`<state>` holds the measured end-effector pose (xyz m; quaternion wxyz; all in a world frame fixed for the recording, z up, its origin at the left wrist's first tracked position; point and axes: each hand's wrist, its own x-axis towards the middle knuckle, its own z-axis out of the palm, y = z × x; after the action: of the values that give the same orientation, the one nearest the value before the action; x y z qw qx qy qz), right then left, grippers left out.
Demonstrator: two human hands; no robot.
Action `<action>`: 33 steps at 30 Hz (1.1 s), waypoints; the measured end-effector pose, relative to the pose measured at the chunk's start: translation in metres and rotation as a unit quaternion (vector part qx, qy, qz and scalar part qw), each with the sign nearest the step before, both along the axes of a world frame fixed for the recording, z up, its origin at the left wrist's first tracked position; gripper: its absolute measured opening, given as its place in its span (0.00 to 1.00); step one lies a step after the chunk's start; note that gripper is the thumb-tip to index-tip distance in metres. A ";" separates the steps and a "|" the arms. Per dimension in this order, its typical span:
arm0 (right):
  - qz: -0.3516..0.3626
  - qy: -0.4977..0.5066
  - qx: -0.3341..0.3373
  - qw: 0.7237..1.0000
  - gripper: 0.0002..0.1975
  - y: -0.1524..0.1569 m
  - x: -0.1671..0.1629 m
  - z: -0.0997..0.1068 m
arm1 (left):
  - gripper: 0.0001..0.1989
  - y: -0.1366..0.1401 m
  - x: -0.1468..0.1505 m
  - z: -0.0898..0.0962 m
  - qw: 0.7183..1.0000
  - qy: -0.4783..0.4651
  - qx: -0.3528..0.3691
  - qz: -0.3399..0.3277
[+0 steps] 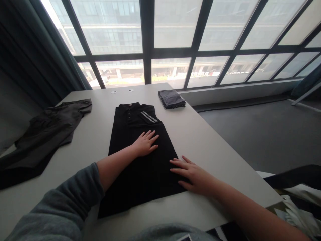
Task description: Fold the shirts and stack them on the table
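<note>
A black polo shirt (140,174) lies spread on the white table (200,140), its collar and buttons toward the window. One sleeve, with two pale stripes on its cuff, is folded in across the chest. My left hand (145,143) rests flat on the shirt's middle with the fingers spread. At the shirt's right edge, near the lower corner, my right hand (187,172) lies with its fingers stretched out over the cloth's border. The other sleeve cannot be seen.
Dark garments (47,134) lie loosely along the table's left side. A folded stack of clothes (172,99) sits at the far right edge. More clothing (296,204) is heaped at the lower right, beside the table. Windows and a dark curtain (32,43) stand behind.
</note>
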<state>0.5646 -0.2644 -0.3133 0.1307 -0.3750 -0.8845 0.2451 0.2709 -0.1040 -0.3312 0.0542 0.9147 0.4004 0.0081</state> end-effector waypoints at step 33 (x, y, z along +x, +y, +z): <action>-0.244 0.118 -0.008 0.962 0.15 0.170 0.016 -0.003 | 0.04 -0.109 0.091 0.071 0.921 -0.037 0.042 -0.386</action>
<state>0.5807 -0.0944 -0.3162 0.2873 -0.5490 -0.7422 0.2554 0.3623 -0.2134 -0.2605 0.0297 0.9988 0.0130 0.0375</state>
